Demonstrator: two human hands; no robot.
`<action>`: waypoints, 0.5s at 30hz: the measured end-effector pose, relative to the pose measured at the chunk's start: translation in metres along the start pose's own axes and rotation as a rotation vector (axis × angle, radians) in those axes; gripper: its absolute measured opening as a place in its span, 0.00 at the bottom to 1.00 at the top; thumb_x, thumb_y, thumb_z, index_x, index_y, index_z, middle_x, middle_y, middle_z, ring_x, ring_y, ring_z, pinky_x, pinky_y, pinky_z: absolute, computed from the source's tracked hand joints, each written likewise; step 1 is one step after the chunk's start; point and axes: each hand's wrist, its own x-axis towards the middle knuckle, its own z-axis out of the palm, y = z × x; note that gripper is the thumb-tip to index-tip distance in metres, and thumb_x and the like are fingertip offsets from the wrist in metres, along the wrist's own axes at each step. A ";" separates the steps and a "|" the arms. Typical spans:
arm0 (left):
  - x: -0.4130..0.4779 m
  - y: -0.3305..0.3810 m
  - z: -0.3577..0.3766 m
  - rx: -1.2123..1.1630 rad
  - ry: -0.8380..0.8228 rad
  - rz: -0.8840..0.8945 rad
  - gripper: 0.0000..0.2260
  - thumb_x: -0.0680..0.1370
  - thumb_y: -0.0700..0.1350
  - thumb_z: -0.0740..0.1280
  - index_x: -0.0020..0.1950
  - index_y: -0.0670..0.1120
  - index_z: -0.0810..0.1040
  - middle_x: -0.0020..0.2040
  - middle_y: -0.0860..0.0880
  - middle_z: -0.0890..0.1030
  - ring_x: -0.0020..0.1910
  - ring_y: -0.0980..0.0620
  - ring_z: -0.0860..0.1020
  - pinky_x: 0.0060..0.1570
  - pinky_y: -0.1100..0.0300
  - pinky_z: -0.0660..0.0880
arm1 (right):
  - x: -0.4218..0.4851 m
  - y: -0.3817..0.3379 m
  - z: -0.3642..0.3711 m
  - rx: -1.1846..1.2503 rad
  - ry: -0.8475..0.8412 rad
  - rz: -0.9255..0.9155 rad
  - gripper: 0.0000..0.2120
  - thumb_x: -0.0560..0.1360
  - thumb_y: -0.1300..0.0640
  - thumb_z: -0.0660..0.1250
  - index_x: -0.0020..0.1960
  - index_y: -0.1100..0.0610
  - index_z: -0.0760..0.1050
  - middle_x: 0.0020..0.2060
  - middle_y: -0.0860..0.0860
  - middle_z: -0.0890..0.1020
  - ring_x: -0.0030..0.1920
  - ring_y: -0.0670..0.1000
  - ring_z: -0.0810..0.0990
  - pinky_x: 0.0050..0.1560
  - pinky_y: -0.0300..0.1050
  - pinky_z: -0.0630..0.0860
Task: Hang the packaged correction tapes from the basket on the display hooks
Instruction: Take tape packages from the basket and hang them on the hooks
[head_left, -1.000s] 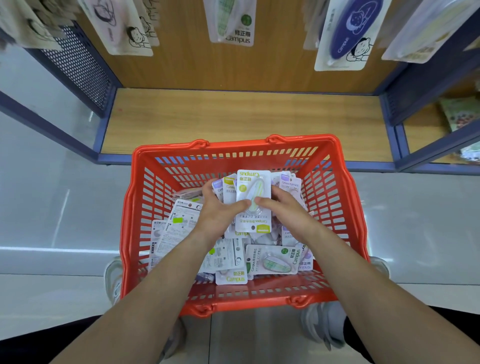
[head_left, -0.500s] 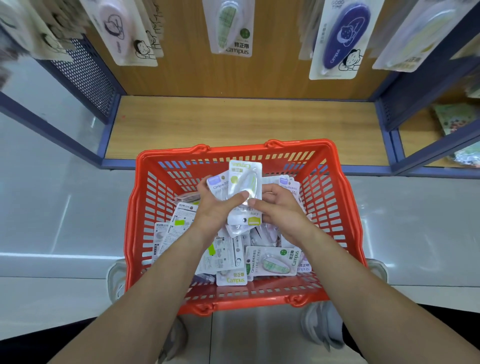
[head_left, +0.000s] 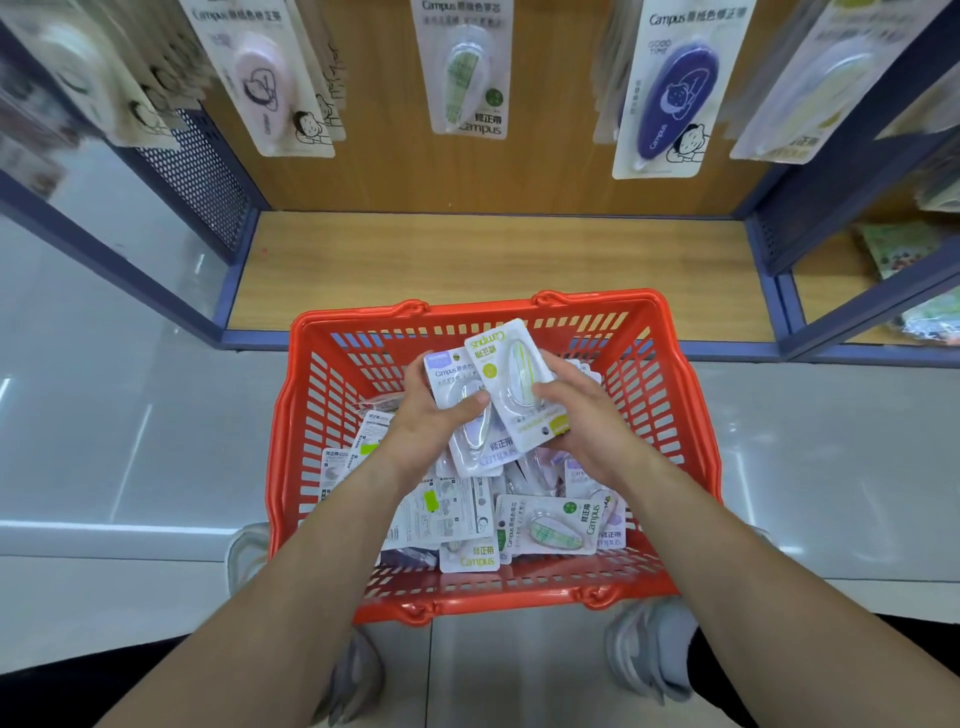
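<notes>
A red plastic basket (head_left: 691, 415) on the floor holds several packaged correction tapes (head_left: 550, 527). Over it, my left hand (head_left: 428, 421) grips a purple-labelled pack (head_left: 457, 395), thumb across its front. My right hand (head_left: 582, 421) grips a yellow-green pack (head_left: 511, 374) turned upside down and overlapping the purple one. Above, packs hang from the display hooks: a pink one (head_left: 265, 83), a green plaid one (head_left: 467, 73), a dark blue one (head_left: 675, 98) and a pale yellow one (head_left: 810, 93).
A low wooden shelf (head_left: 493, 270) with blue metal frame (head_left: 769, 353) runs behind the basket. A perforated blue side panel (head_left: 202, 171) stands at left. My shoes (head_left: 649, 654) are on the glossy tiled floor beside the basket's near edge.
Both hands have lifted out of the pile and parted a little. The right hand now holds the yellow-green pack apart from the purple one in the left. The view tilted up toward the hooks.
</notes>
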 end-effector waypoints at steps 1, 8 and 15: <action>-0.002 0.005 -0.001 -0.010 0.022 0.007 0.33 0.76 0.41 0.76 0.74 0.53 0.62 0.62 0.51 0.82 0.61 0.49 0.82 0.66 0.43 0.76 | 0.000 -0.006 -0.003 -0.015 -0.016 -0.006 0.21 0.81 0.64 0.62 0.67 0.43 0.78 0.57 0.54 0.84 0.51 0.53 0.85 0.35 0.46 0.80; -0.023 0.063 -0.019 0.088 0.081 0.151 0.35 0.73 0.41 0.79 0.75 0.51 0.66 0.61 0.50 0.84 0.57 0.52 0.84 0.61 0.48 0.79 | -0.015 -0.065 -0.019 -0.228 -0.061 -0.141 0.18 0.72 0.72 0.73 0.57 0.56 0.80 0.47 0.54 0.88 0.44 0.52 0.86 0.48 0.47 0.82; -0.077 0.139 -0.033 0.253 0.102 0.270 0.40 0.71 0.44 0.80 0.77 0.53 0.63 0.55 0.53 0.85 0.49 0.57 0.86 0.53 0.52 0.82 | -0.071 -0.132 -0.023 -0.397 -0.104 -0.227 0.13 0.69 0.71 0.76 0.46 0.55 0.82 0.40 0.53 0.84 0.38 0.50 0.83 0.39 0.44 0.81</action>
